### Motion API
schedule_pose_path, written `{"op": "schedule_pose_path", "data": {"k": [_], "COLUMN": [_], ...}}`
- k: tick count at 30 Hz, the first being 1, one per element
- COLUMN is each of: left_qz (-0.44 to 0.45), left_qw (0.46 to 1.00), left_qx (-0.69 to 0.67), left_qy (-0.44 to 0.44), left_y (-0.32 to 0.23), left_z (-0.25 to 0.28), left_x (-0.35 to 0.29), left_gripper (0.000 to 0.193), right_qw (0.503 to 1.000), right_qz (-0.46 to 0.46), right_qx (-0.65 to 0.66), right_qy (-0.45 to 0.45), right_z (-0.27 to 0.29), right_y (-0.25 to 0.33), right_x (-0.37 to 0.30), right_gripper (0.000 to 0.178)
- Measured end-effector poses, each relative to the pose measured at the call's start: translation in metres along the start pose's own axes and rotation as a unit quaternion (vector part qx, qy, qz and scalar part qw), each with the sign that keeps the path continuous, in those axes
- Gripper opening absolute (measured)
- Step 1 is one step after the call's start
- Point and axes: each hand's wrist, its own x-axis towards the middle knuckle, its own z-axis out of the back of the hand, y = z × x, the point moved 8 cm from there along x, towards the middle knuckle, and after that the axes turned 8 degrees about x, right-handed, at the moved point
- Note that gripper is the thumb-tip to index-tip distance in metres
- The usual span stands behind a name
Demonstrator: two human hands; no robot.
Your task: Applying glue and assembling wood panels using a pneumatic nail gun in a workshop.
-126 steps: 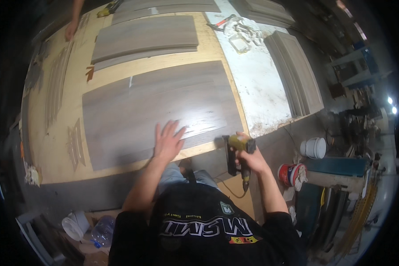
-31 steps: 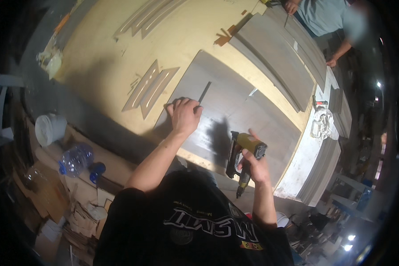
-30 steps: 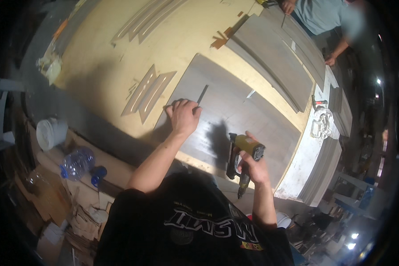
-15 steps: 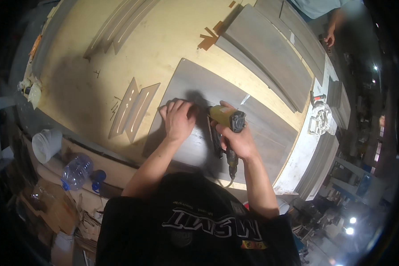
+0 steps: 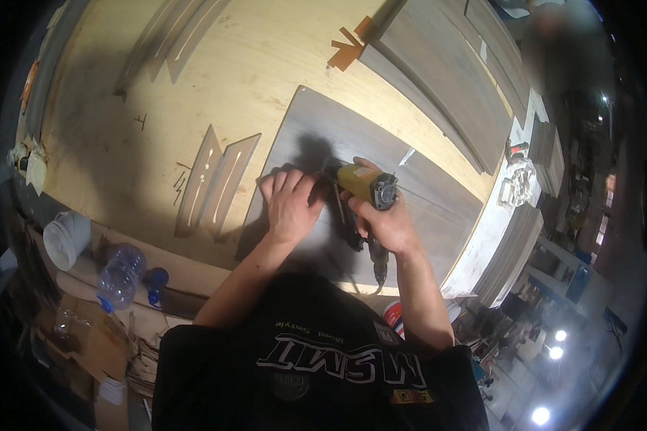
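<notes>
A grey wood-grain panel (image 5: 431,205) lies flat on the table in front of me. My right hand (image 5: 388,224) is wrapped round the handle of a yellow and black nail gun (image 5: 359,182), held over the middle of the panel. A hose runs from the handle's lower end toward my body. My left hand (image 5: 292,208) rests on the panel left of the gun's nose, fingers bent and slightly apart. Shadow hides its thumb side and the nose tip. Left of the panel are two narrow grey strips (image 5: 231,179) with pale glue lines.
More grey strips (image 5: 172,39) lie at the far left. Stacked grey panels (image 5: 438,68) fill the far right, beside brown scraps (image 5: 346,52). A crumpled white cloth (image 5: 519,181) sits at the right edge. Below the table's left side are a white bucket (image 5: 66,241) and a clear plastic bottle (image 5: 122,276).
The view has shifted slightly. Both hands and the nail gun keep nearly the same place over the panel. The person at the far right is now mostly blurred.
</notes>
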Motion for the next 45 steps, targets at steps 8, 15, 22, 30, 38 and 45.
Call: {"op": "schedule_pose_path", "data": {"k": [8,15,22,30,38,45], "left_qz": [0.000,-0.007,0.037,0.034,0.037,0.038], "left_qw": [1.000,1.000,0.999,0.999,0.999,0.999], "left_qx": [-0.009,0.012,0.011,0.025,0.013,0.018], "left_qy": [0.015,0.019,0.006,0.014,0.019,0.030], "left_y": [0.000,-0.003,-0.010,-0.008,-0.006,-0.005], "left_z": [0.000,-0.001,-0.004,-0.009,-0.010,-0.012], "left_x": [0.000,0.002,0.031,0.038,0.040,0.040], "left_gripper": [0.037,0.037,0.026,0.018,0.012,0.013], "right_qw": [1.000,0.999,0.999,0.999,0.999,0.998], "right_qz": [0.003,0.016,-0.012,-0.008,0.002,0.002], "right_qx": [-0.019,0.042,0.023,0.038,0.041,0.033], "right_qy": [-0.019,-0.024,-0.048,-0.038,-0.031,-0.053], "right_z": [-0.006,0.005,0.020,0.020,0.014,0.017], "right_y": [0.002,-0.001,0.001,0.003,0.001,0.000], "right_x": [-0.004,-0.007,-0.008,-0.004,-0.003,-0.005], "right_gripper": [0.071,0.072,0.072,0.074,0.072,0.069]}}
